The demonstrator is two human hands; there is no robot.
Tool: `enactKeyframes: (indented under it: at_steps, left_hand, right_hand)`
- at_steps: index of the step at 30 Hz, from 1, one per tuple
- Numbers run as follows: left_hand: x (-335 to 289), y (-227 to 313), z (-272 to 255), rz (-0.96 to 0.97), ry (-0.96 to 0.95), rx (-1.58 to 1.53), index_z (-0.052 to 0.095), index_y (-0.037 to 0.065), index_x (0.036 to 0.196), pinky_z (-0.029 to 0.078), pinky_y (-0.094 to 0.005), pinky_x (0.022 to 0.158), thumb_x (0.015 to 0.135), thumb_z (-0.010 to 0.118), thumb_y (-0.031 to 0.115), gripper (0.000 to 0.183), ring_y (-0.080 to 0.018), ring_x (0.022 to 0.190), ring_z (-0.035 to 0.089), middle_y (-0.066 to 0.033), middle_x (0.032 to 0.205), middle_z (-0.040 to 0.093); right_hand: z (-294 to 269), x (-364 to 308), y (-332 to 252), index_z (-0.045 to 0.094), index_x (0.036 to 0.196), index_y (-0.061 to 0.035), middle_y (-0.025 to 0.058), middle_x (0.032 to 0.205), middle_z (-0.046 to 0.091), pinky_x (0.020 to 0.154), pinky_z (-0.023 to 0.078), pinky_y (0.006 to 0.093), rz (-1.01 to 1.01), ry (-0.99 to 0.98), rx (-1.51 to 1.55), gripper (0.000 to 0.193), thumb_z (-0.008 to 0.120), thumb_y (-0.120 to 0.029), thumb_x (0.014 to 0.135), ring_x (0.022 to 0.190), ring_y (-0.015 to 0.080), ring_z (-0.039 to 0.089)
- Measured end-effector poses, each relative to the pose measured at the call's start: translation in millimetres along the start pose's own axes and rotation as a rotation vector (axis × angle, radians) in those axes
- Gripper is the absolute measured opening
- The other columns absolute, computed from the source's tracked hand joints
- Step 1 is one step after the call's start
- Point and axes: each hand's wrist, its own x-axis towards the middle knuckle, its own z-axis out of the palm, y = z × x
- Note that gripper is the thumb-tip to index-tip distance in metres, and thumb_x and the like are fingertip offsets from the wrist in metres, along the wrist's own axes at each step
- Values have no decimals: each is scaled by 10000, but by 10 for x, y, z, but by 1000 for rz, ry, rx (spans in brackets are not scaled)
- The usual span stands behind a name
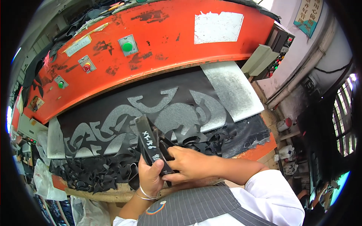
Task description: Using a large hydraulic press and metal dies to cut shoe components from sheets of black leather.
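In front of my body I hold a black cutting die (pixel 146 140), a tall-walled metal form with white handwriting on its side. My left hand (pixel 151 176) is closed around its lower left side, thumb pressed on the wall. My right hand (pixel 192 162) is curled against the die's right side, and some of its fingertips are hidden by the die. Behind the die lies a black sheet of material (pixel 188 77) with several curved shapes cut out of it. Grey surface shows through these openings.
A pale cutting board (pixel 232 84) lies under the sheet. Black offcuts (pixel 98 173) pile along the near edge. Beyond rises the orange press beam (pixel 166 34) with a green button (pixel 127 46) and a red button (pixel 87 67). A control box (pixel 273 56) stands at right, plastic bags (pixel 47 180) at left.
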Motion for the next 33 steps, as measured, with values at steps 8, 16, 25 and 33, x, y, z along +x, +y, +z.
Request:
enactKeyframes:
  at_steps: [8,16,25,33]
  left_hand:
    - [-93,-256,25,221,89,766,614,5,932,462,-297,652,896,616,120,121,-170,697,562,-47,796,602]
    - [-91,-247,-8,870,177,1408,601,37,910,414,-454,874,721,735,175,269,-381,1073,465,-197,1196,446]
    - [-22,-155,-129,541,15,1087,571,-5,993,505,-407,553,828,601,54,178,-425,654,625,-215,691,609]
    - [-64,-253,-346,346,233,1050,617,8,968,512,-381,615,909,609,176,179,-390,739,662,-216,791,652]
  right_hand:
    - [-429,-242,-64,607,965,-43,129,1064,571,936,438,463,-155,301,-168,380,774,-284,724,999,323,563]
    - [-338,-130,29,647,926,-92,57,1110,612,1080,368,457,-702,328,-626,182,666,-158,757,1126,261,568]
    - [-379,166,-62,645,900,-40,79,987,610,859,504,322,-840,146,-685,232,608,-139,694,1007,225,614]
    - [-262,266,37,615,871,-59,42,964,567,929,502,355,-861,152,-694,194,601,-168,712,1027,206,578]
